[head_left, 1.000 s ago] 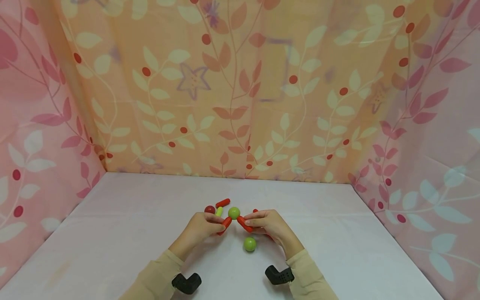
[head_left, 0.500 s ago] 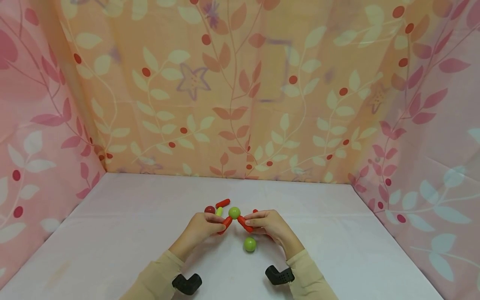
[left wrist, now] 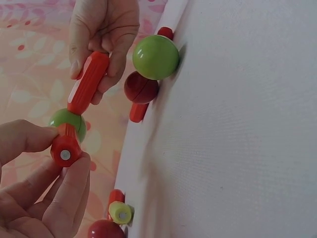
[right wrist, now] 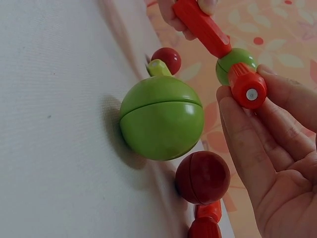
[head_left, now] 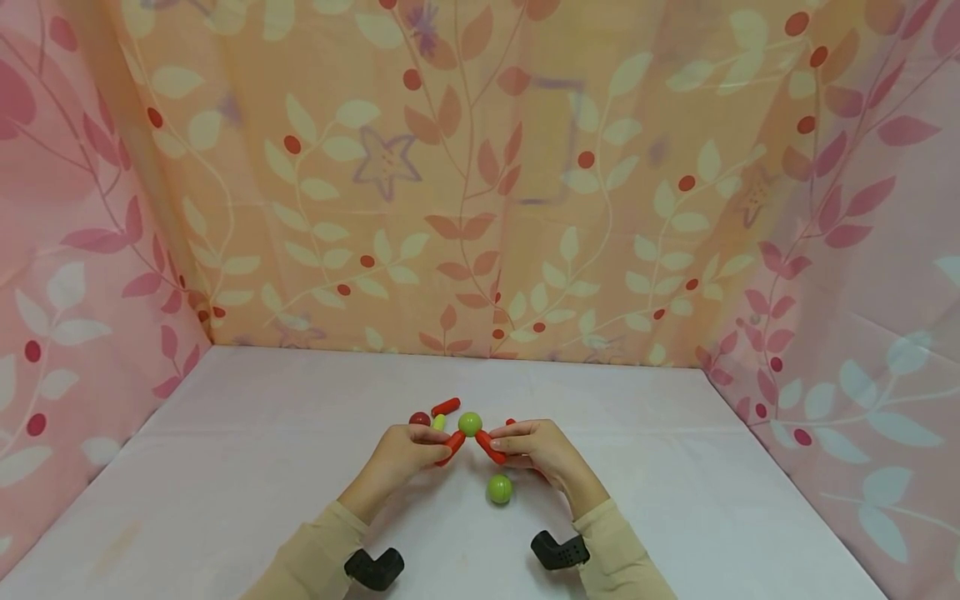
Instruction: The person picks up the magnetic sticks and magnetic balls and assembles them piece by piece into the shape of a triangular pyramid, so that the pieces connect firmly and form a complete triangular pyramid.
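Between thumb and fingers my left hand [head_left: 408, 450] pinches a red magnetic rod [left wrist: 69, 136], its silver end facing the left wrist camera. My right hand [head_left: 538, 448] pinches another red rod [right wrist: 240, 77] in the same way. A light green ball [head_left: 470, 424] touches the far ends of both rods, so the three form an upside-down V. In the wrist views this joined piece is held above the table. A second green ball [head_left: 499, 489] rests on the table, nearer the body, between the forearms.
Beyond my left hand lie a red ball [head_left: 420, 420], a yellow-green rod [head_left: 439, 422] and a loose red rod [head_left: 446, 407]. A dark red ball [right wrist: 203, 177] with red rods [right wrist: 205, 229] lies by my right hand. Patterned cloth walls surround the white table [head_left: 225, 467].
The held green ball has shifted very slightly to the right and upward in the head view. Both hands keep their pinch and stay almost still.
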`<move>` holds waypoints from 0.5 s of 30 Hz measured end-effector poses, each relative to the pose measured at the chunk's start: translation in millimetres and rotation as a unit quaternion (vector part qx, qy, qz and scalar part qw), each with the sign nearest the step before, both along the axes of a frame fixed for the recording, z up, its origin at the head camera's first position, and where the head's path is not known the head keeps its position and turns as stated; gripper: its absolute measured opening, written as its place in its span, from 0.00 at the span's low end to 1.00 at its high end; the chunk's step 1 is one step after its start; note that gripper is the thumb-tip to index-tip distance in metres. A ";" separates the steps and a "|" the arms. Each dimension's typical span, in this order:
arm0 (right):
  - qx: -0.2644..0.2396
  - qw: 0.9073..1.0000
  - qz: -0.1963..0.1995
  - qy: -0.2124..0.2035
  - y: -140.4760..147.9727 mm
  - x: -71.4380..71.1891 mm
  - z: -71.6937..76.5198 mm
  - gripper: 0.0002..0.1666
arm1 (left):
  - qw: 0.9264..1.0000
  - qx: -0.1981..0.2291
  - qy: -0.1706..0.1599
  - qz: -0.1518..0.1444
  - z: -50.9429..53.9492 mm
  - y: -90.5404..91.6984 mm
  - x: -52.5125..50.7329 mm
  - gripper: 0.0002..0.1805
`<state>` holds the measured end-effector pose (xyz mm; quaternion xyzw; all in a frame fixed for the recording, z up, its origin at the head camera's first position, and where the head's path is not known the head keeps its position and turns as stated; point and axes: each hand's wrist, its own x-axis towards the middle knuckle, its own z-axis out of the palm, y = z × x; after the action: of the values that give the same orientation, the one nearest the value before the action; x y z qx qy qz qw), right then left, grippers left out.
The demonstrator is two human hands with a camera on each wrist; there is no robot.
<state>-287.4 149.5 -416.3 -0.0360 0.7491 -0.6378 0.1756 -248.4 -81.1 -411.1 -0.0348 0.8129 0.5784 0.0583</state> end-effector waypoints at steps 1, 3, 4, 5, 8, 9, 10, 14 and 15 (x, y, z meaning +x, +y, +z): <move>0.001 1.000 0.000 0.000 0.0 -0.1 0.0 0.19 | 1.000 0.002 -0.002 0.001 0.1 -0.1 0.1 0.12; 0.002 1.000 0.000 0.000 0.2 -0.2 0.0 0.19 | 1.000 0.003 0.000 0.000 0.2 -0.2 0.3 0.12; 0.002 1.000 0.000 -0.001 0.2 -0.1 -0.1 0.19 | 1.000 0.003 0.002 0.000 0.3 -0.3 0.4 0.12; 0.002 1.000 0.000 -0.001 0.3 -0.2 -0.2 0.20 | 1.000 0.004 0.003 -0.001 0.1 -0.5 0.4 0.12; 0.002 1.000 0.000 -0.003 0.2 -0.2 -0.3 0.20 | 1.000 -0.001 0.013 -0.006 -0.7 -1.1 0.1 0.12; 0.002 1.000 0.000 -0.003 0.1 -0.2 -0.3 0.20 | 1.000 -0.003 0.015 -0.007 -1.2 -1.3 -0.2 0.11; 0.002 1.000 0.000 -0.003 0.1 -0.2 -0.2 0.20 | 1.000 -0.003 0.016 -0.007 -1.4 -1.4 -0.6 0.11; 0.001 1.000 -0.001 -0.002 0.0 -0.1 0.2 0.20 | 1.000 -0.006 0.019 -0.009 -2.2 -1.7 -1.6 0.11; 0.001 1.000 0.000 -0.002 0.0 0.0 0.3 0.20 | 1.000 -0.005 0.020 -0.009 -2.4 -1.7 -1.7 0.11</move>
<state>-287.4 149.5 -416.0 -0.0343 0.7493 -0.6373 0.1767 -250.1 -82.9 -413.5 -0.0165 0.8168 0.5747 0.0473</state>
